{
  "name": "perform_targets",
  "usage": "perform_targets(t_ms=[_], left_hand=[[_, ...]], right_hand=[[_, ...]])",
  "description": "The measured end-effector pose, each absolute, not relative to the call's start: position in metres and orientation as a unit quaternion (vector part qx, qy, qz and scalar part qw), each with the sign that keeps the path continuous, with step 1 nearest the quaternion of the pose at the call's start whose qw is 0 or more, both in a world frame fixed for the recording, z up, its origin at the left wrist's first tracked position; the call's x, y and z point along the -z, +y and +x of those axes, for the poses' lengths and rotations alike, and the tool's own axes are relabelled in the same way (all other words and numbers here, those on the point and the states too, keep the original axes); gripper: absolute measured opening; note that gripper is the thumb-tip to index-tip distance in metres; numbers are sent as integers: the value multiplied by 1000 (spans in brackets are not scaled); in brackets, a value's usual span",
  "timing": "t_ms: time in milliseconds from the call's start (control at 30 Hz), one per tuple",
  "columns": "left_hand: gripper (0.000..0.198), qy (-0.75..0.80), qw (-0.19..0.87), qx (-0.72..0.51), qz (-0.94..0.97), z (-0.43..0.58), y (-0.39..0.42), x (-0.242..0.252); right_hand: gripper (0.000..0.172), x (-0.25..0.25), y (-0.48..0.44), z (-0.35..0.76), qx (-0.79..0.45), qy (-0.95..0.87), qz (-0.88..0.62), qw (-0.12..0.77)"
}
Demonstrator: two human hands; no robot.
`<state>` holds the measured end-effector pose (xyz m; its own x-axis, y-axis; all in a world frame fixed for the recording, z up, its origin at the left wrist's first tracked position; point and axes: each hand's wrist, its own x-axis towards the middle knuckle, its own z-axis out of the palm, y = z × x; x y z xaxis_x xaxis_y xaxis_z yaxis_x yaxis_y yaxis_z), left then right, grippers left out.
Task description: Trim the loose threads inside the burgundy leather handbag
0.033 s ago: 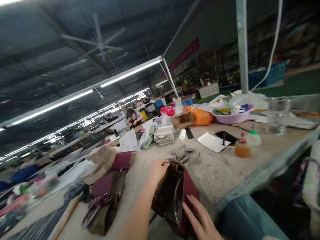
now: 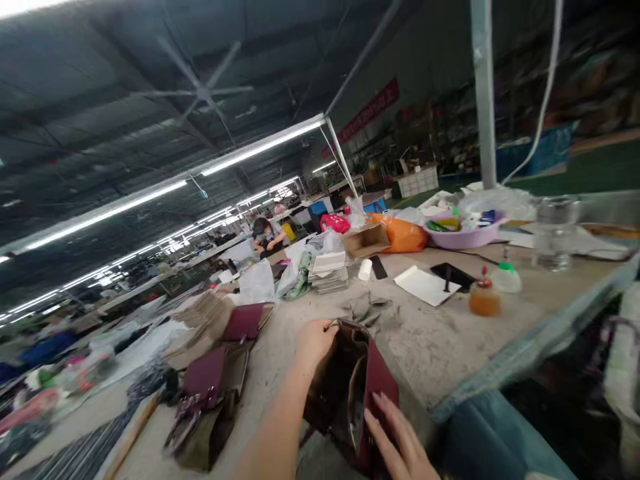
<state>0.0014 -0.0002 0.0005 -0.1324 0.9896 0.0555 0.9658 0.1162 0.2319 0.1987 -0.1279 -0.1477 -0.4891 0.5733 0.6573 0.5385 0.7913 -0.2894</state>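
Note:
A dark red handbag (image 2: 379, 373) stands on the table in front of me, its mouth open toward me. Its dark brown lining and an inner divider show. My left hand (image 2: 316, 345) grips the bag's far upper corner, close to a small metal ring, with fingertips partly hidden. Against the bag's outer right side lies my right hand (image 2: 400, 437), fingers stretched out and slightly apart; its thumb is out of sight. To the left, another dark red bag (image 2: 204, 372) with an olive-brown lining lies on the table, and one more dark red bag (image 2: 243, 323) is just behind it.
On the worktable (image 2: 430, 333) are white paper (image 2: 425, 285), a dark phone-like slab (image 2: 454, 275), an amber-filled bottle (image 2: 484, 298) and a green-capped bottle (image 2: 507, 277). Behind them sit a lilac basin (image 2: 467, 238) and an open carton (image 2: 367, 240). A person (image 2: 267, 235) sits farther back.
My right hand has shifted very slightly along the bag's side. The ceiling fan's blades have turned. My left hand and the bag look the same.

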Motion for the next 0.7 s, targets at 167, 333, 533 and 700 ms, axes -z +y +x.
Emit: perform_targets(t_ms=[167, 333, 533, 700], left_hand=[[31, 768, 2, -86, 635, 9, -1, -4], [29, 778, -19, -49, 627, 17, 1, -6], [27, 775, -38, -43, 630, 14, -1, -7], [27, 739, -62, -30, 670, 8, -16, -14]], right_hand=[[87, 158, -134, 193, -96, -859, -336, 375], [86, 137, -135, 208, -210, -851, -355, 325], [98, 118, -126, 235, -278, -832, -358, 320], [97, 104, -112, 248, -245, -837, -360, 332]])
